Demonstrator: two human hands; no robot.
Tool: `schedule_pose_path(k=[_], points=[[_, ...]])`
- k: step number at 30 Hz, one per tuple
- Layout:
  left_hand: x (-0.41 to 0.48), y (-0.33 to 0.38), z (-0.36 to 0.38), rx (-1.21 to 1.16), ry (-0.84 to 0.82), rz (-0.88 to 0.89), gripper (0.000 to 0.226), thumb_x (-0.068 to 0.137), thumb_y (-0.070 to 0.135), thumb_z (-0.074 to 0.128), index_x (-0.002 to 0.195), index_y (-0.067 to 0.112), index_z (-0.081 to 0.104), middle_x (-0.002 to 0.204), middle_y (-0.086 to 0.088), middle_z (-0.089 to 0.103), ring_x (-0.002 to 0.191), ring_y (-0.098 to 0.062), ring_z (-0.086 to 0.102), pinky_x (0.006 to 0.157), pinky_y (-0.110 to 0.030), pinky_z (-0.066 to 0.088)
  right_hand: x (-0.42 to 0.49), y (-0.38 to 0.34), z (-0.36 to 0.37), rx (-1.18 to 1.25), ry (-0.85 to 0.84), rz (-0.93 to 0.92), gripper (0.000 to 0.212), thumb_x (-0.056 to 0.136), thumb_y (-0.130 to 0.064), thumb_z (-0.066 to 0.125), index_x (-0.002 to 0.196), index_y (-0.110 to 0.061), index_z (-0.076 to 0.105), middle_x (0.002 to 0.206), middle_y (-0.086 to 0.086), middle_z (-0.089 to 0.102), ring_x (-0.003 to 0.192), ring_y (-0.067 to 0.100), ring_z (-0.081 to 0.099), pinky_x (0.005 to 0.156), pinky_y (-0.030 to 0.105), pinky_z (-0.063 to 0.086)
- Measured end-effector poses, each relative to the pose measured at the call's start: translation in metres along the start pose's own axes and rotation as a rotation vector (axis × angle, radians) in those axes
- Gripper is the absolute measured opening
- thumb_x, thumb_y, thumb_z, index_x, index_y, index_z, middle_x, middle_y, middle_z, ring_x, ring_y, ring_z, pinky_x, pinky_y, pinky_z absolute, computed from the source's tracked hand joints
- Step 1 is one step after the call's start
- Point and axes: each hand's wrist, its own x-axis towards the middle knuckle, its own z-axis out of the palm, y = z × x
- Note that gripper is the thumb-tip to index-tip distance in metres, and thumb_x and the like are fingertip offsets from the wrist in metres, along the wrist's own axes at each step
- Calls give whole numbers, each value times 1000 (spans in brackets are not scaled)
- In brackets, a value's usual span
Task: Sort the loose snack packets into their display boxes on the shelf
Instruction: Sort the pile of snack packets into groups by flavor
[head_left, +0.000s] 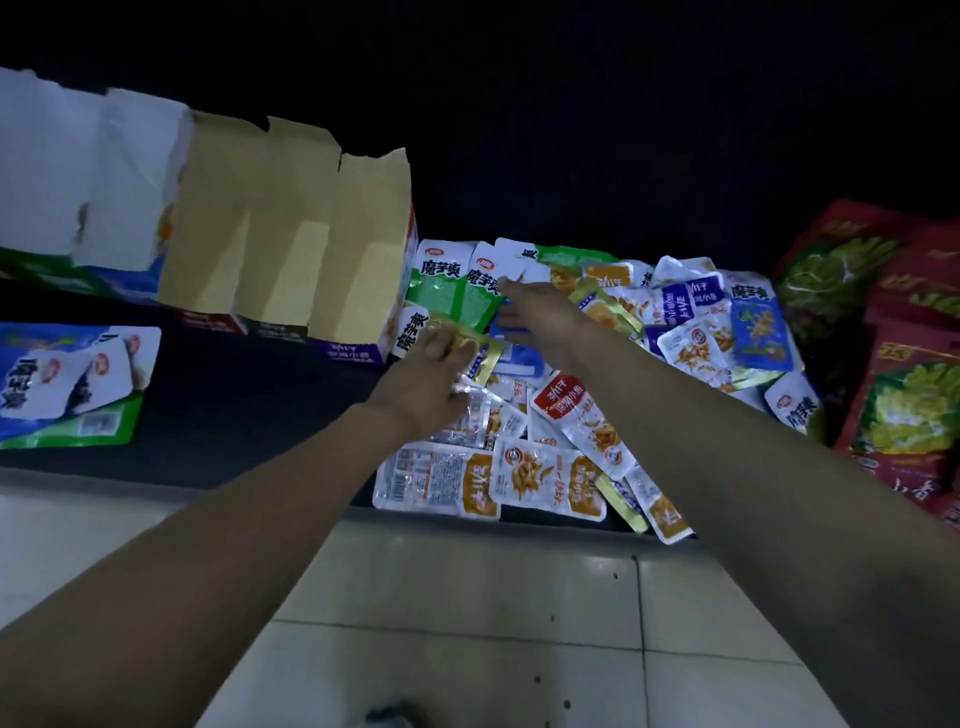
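Note:
A heap of loose snack packets (576, 447) in green, blue, purple, orange and gold lies on the dark shelf, right of centre. My left hand (431, 374) rests on the heap's left side, its fingers closed on a gold packet (470, 345). My right hand (540, 312) reaches over the heap with fingers spread, above a blue packet (519, 358) and beside green packets (441, 291). Three open cardboard display boxes (291, 249) stand side by side to the left, their insides bare. A white box (83, 171) stands further left.
A flat blue-and-green box (72, 384) with packets on it lies at the far left of the shelf. Large red bags (904, 364) are stacked at the right. The shelf's front edge (208, 480) borders a pale tiled floor (467, 623).

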Motion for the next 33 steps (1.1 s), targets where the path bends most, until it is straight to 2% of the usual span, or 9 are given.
schedule_pose_path(k=[3,6,9,13,16,19,23,28,33], points=[[-9,-9,0,-61,37,51,62,97,30,53,152,19,26,162,-6,7,149,-25,3,118,-42,22,9,-8,16,72,101,60,51,99,-33,54,137,-1,42,112,13,57,98,24,57,95,39,49],[-14,-15,-3,-81,57,55,56,97,32,53,149,21,34,161,-4,15,148,-24,10,118,-39,22,15,-12,29,71,193,54,19,96,-24,59,99,-6,59,79,11,49,73,22,47,75,35,42],[-12,-22,3,-76,173,73,47,93,30,59,138,20,49,152,-6,32,143,-24,23,114,-41,25,27,-7,38,-146,285,11,35,90,-26,67,66,-14,44,62,7,39,59,21,43,61,32,37],[-13,-27,12,-142,265,86,39,91,24,61,129,16,55,142,-6,40,139,-26,28,112,-41,26,37,-7,52,-332,280,-29,56,81,-42,76,112,-4,47,88,7,47,79,26,51,69,37,50],[-16,-27,14,-182,298,50,36,91,22,61,125,15,56,137,-6,42,131,-24,36,103,-34,31,38,-5,47,-426,242,-58,43,84,-33,75,94,0,50,87,11,50,80,24,52,70,35,46],[-18,-25,11,-218,269,-59,38,93,24,59,130,14,53,138,-7,41,129,-25,38,101,-33,33,33,-11,16,-343,304,-107,39,85,-24,74,109,3,58,109,15,63,98,27,62,88,43,54],[-12,-13,-4,-271,287,-191,42,95,22,55,134,10,47,138,-12,41,129,-28,39,97,-33,37,30,-12,-39,-166,169,-73,23,83,-8,73,102,-2,62,101,12,68,79,23,67,67,35,57],[12,18,-9,-88,137,-372,68,98,43,45,152,12,19,160,-16,14,147,-32,12,117,-41,17,19,17,-51,-406,177,-134,22,87,-9,70,108,-6,65,102,8,65,83,20,61,66,24,47],[26,28,-10,-95,218,-484,56,95,44,47,143,17,37,144,-15,35,137,-36,23,112,-43,23,24,30,-41,-328,271,-277,35,85,-5,67,119,-8,57,123,11,57,112,28,58,88,30,49]])
